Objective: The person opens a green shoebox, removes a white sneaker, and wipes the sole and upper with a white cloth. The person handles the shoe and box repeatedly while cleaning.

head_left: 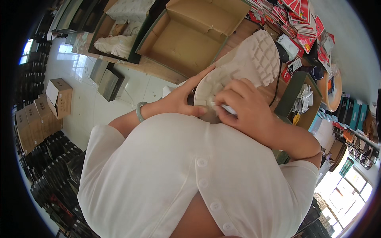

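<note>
A cream-coloured shoe (260, 59) is held close to my chest, its chunky, grid-patterned sole turned up toward me. My left hand (174, 99), with a pale green bangle at the wrist, grips one end of the shoe, thumb on the sole and fingers along its side. My right hand (250, 105) is closed over the sole near that same end. Between its thumb and fingers shows the edge of a small white piece (230, 110); whether it is cloth, paper or something else I cannot tell. The shoe's upper is mostly hidden beneath the sole.
On the table, an open shoe box (186, 41) lies beyond my left hand, beside another box holding a cream shoe (115, 46) and tissue paper. Red printed cards (303, 23) pile up at the far right. A green box (307, 101) holds crumpled wrappers. Cartons (37, 119) stand left on the floor.
</note>
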The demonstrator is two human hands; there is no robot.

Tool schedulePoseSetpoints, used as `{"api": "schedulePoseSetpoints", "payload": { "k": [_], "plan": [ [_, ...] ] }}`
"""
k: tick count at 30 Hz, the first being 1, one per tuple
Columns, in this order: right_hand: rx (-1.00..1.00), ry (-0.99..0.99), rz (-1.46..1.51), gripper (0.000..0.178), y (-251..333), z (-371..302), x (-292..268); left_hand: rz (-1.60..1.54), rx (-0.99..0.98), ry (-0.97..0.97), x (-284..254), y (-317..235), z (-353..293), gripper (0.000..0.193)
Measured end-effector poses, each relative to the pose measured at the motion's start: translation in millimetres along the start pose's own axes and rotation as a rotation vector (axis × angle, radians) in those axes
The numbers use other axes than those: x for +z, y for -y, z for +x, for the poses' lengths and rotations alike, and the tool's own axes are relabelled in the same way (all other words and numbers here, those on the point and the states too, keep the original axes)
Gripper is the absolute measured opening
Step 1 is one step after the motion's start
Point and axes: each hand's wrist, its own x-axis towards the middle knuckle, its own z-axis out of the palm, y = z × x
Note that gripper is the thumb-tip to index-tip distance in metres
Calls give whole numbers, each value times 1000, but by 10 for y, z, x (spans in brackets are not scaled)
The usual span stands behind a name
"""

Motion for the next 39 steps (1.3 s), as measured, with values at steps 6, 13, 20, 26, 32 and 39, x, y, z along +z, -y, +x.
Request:
{"api": "schedulePoseSetpoints", "payload": {
  "k": [6, 13, 20, 26, 32, 39],
  "plan": [
    [-39, -28, 74, 20, 51, 73, 41, -12, 8, 25, -17, 23, 29, 101],
    [43, -190, 126, 17, -43, 59, -88, 3, 15, -12, 26, -23, 19, 109],
    [-58, -229, 55, 16, 14, 311, 78, 232, 118, 2, -46, 116, 30, 103],
    [-60, -205, 71, 17, 52, 324, 154, 252, 47, -30, 7, 44, -7, 101],
    [12, -208, 128, 16, 2, 331, 146, 207, 116, -39, -11, 113, -5, 101],
    [-40, -208, 59, 17, 19, 328, 152, 182, 110, -42, -15, 124, 13, 102]
  ]
}}
